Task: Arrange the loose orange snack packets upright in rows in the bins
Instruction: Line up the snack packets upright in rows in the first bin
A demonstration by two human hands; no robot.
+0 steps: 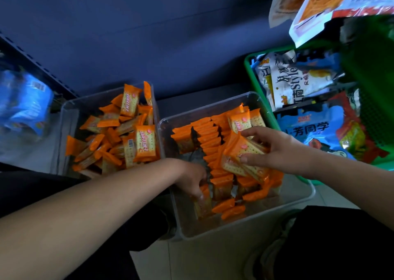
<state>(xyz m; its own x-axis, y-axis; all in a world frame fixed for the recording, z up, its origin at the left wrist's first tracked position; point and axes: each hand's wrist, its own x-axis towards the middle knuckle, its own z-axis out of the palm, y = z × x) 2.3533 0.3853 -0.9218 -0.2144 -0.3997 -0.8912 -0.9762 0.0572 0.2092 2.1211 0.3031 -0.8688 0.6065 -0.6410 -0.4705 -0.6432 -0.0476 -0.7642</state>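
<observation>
Two clear plastic bins stand on the floor. The left bin (64, 117) holds a loose jumble of orange cracker packets (145, 142). In the right bin (307, 196) several orange packets stand upright in rows (207, 139), with a few lying loose near the front (232, 210). My right hand (277, 149) grips a small stack of packets (245, 158) above the right side of this bin. My left hand (191, 177) reaches down into the bin's near left part, its fingers curled on an upright packet (203, 201).
A green basket (249, 71) full of large snack bags sits to the right of the bins. More bags hang at the top right (315, 9). Blue packages (25, 103) lie on a low shelf at left. A dark blue wall is behind.
</observation>
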